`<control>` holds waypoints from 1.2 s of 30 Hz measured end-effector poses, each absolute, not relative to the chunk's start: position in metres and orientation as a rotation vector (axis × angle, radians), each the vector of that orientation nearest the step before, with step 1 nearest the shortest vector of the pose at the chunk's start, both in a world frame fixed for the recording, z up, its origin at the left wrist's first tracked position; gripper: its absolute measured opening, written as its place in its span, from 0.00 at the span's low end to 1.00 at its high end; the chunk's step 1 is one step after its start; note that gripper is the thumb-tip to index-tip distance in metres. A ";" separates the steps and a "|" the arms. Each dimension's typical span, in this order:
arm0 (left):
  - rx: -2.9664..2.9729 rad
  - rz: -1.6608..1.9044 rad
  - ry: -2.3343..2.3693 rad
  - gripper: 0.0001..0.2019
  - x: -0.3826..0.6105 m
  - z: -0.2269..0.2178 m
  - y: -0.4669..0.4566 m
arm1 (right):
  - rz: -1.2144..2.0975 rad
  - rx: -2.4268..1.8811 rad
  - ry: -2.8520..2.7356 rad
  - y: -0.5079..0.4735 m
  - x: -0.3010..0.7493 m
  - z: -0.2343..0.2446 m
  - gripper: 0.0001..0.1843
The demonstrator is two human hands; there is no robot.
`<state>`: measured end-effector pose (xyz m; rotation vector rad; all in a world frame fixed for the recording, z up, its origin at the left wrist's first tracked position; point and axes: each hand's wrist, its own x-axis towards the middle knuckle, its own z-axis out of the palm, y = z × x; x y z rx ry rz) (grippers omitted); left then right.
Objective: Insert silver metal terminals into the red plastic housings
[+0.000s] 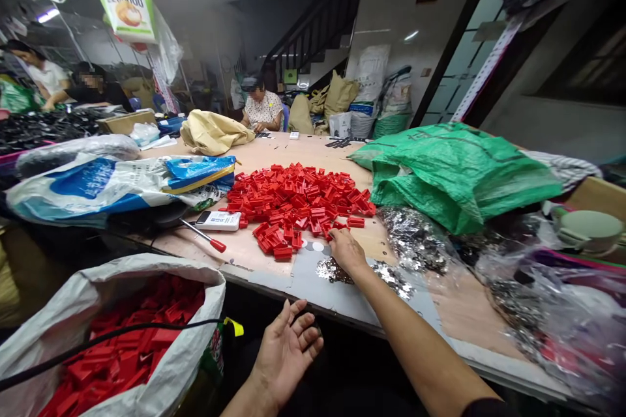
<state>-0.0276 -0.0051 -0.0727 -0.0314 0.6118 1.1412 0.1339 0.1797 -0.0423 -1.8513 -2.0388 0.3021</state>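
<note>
My right hand [347, 251] is at the near edge of a heap of small red plastic parts [298, 199] on the table. Its fingers are bent together on a red part there, and the fingertips are partly hidden. Under and beside that wrist lie small shiny metal pieces [334, 270] on a grey sheet [308, 283]. Below the table's front edge my left hand [291, 352] is held palm up, fingers loosely curled and apart, with nothing in it. To its left stands a white sack [215, 287] with many more red parts inside.
A screwdriver-like tool with a red tip [218, 245] and a white-labelled device [220, 220] lie left of the heap. A green woven bag [460, 169] and clear bags of metal pieces [415, 241] are at right. A blue-white bag [107, 186] lies left. Other people sit beyond.
</note>
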 end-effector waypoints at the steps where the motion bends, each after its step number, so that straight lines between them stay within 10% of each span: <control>1: -0.008 1.139 0.627 0.17 -0.028 -0.073 -0.005 | 0.315 -1.841 -2.035 0.180 0.133 -0.042 0.13; 11: 0.888 1.459 1.162 0.27 -0.028 -0.055 0.010 | 0.601 -1.500 -2.009 0.094 0.118 -0.021 0.09; 21: 1.133 1.364 1.189 0.14 -0.008 -0.059 0.017 | 1.303 -1.167 -1.711 0.034 0.143 -0.022 0.11; 27: 0.848 1.267 1.095 0.18 -0.012 -0.065 0.013 | 0.317 -1.835 -1.831 0.060 0.230 -0.043 0.10; 36: 0.776 1.238 1.069 0.18 -0.008 -0.065 0.006 | 0.211 -1.872 -1.921 0.076 0.255 -0.058 0.07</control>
